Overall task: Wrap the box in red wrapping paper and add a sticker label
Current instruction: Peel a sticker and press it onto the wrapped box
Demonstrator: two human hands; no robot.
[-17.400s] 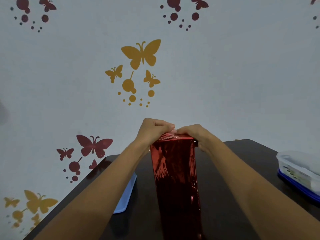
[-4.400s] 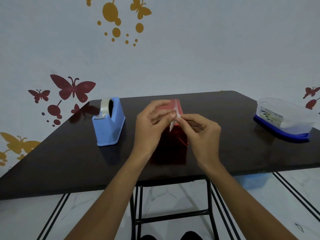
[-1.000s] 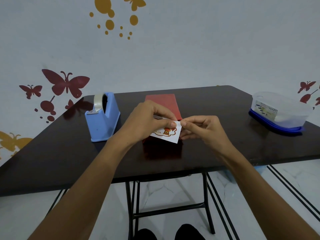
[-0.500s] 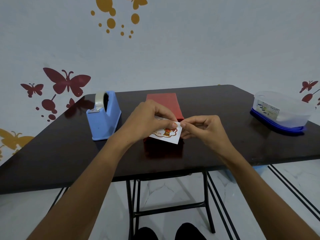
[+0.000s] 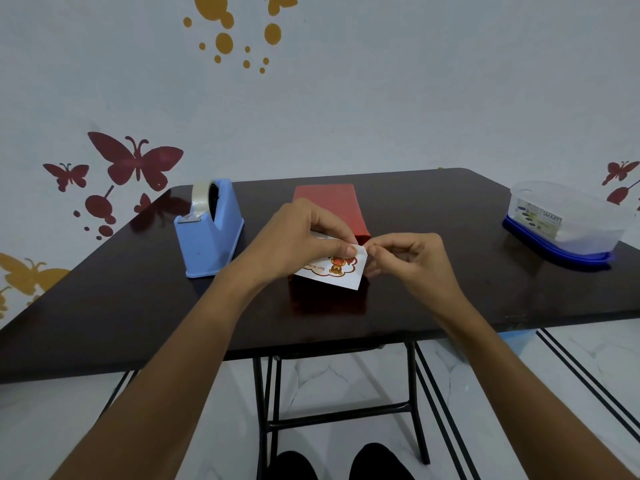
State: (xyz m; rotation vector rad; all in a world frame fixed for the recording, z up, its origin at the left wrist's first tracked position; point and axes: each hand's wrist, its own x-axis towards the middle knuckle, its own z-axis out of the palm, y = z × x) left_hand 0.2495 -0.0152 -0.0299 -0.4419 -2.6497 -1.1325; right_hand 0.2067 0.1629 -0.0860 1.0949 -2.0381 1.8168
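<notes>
The box point(image 5: 325, 206), wrapped in red paper, lies flat on the dark table point(image 5: 433, 271) with its long side running away from me. Just above its near end I hold a small white sticker sheet point(image 5: 337, 271) printed with a bear picture and text. My left hand point(image 5: 298, 240) grips the sheet from the left, thumb on top. My right hand point(image 5: 412, 261) pinches the sheet's upper right corner with curled fingers. The box's near end is partly hidden behind the sheet and my hands.
A blue tape dispenser point(image 5: 209, 230) with a clear roll stands left of the box. A clear plastic container on a blue lid point(image 5: 564, 223) sits at the table's right edge. A wall with butterfly decals rises behind the table.
Both hands keep hold of the sticker sheet over the box's near end. The right fingertips have worked slightly at the corner. The box has not moved.
</notes>
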